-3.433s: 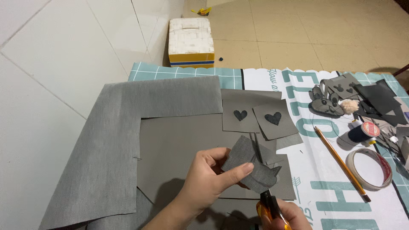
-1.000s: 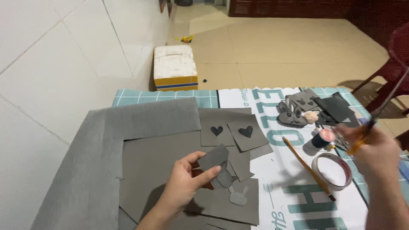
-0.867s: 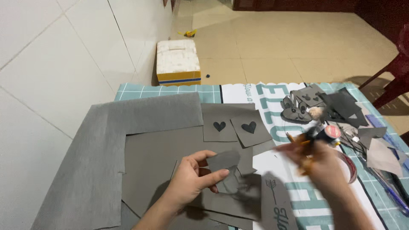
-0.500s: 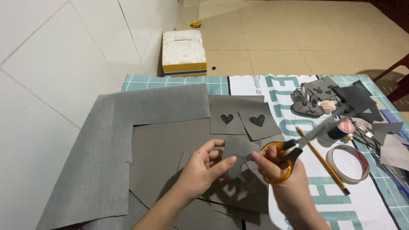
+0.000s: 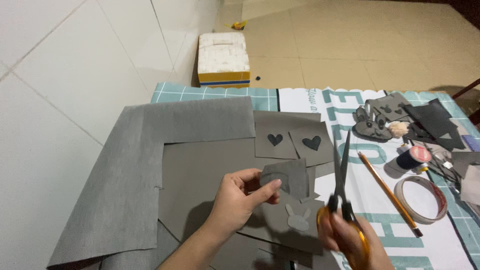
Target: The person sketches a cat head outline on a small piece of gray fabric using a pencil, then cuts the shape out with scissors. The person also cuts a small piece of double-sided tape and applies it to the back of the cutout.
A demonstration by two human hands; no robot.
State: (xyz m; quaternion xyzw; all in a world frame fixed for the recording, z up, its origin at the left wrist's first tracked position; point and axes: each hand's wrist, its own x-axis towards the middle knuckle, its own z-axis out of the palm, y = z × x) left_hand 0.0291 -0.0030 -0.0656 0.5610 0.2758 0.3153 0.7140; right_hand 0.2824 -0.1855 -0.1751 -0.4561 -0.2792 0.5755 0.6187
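My left hand [image 5: 239,198] pinches a small grey felt piece [image 5: 289,176] and holds it up above the grey sheets. To its right, my right hand [image 5: 350,239] grips orange-handled scissors [image 5: 342,175] whose blades stand open and point away from me, close beside the felt piece. A grey rabbit-shaped cut-out [image 5: 298,219] lies on a felt square just below the held piece. Farther off lie two grey squares, each with a dark heart [image 5: 274,139] on it.
A large grey felt sheet [image 5: 130,165] covers the left of the mat. On the right lie a pencil [image 5: 389,193], a tape ring [image 5: 421,200], a thread spool [image 5: 413,158] and dark scraps [image 5: 430,119]. A white foam box [image 5: 223,58] stands on the floor beyond.
My right hand reached to the right side, came back with the orange scissors and now holds them, blades open, beside the felt piece in my left hand.
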